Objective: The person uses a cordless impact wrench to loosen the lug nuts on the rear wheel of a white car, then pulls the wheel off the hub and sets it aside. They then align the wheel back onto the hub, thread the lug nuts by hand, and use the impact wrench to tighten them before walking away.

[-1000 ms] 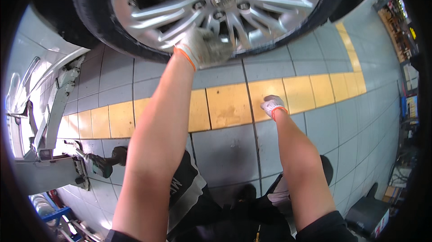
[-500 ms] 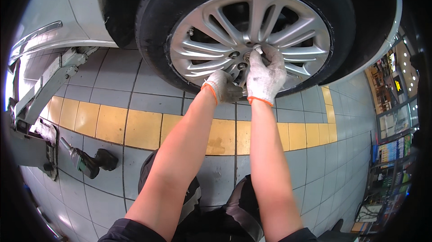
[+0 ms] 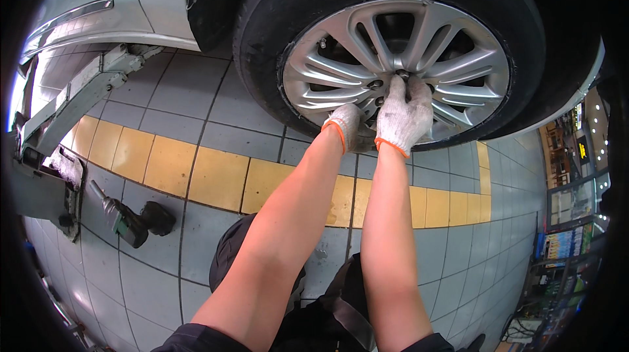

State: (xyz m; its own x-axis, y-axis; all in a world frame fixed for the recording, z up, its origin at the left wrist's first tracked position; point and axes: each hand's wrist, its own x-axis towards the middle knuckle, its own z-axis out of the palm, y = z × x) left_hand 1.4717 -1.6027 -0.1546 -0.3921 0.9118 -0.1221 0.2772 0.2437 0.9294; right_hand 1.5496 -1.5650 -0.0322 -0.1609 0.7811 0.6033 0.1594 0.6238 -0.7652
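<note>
A silver multi-spoke wheel rim (image 3: 367, 44) with a black tire (image 3: 259, 57) hangs in front of me on a raised white car. My right hand (image 3: 406, 116), in a white knit glove with an orange cuff, reaches to the hub. Its fingertips close on a small lug nut (image 3: 402, 74) at the upper bolt hole, and they mostly cover it. Dark lug holes (image 3: 375, 84) show just left of those fingers. My left hand (image 3: 345, 125), gloved alike, is curled at the rim's lower edge. Whatever lies in its fingers is hidden.
On the floor at left lies a green and black cordless impact wrench (image 3: 131, 221). A grey lift arm (image 3: 78, 96) reaches under the car beside it. Yellow tiles (image 3: 216, 178) cross the grey tiled floor. Shelves with goods (image 3: 563, 247) stand far right.
My right hand has moved the silver lug nut from in front of the hub centre up to the upper bolt hole. The view has shifted, so the wheel sits further right and lower.
</note>
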